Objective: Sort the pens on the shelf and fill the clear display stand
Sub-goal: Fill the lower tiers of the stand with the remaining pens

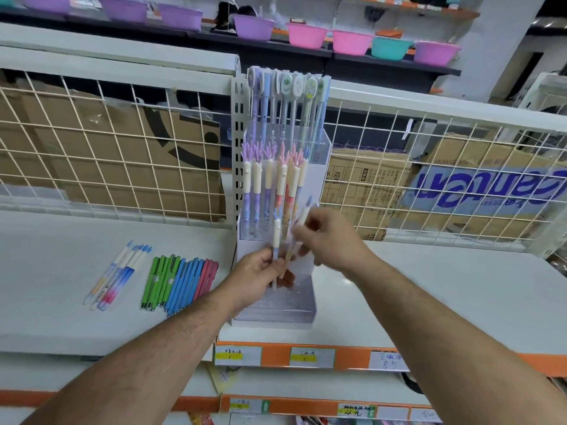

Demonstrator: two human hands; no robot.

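Pens [277, 237] stand nearly upright in our left hand [260, 274], which grips their lower ends. Our right hand [325, 237], just right of it, pinches one pen [303, 214] near its top. The stand [288, 306] keeps open holes just beyond and below both hands; the right looks nearer.
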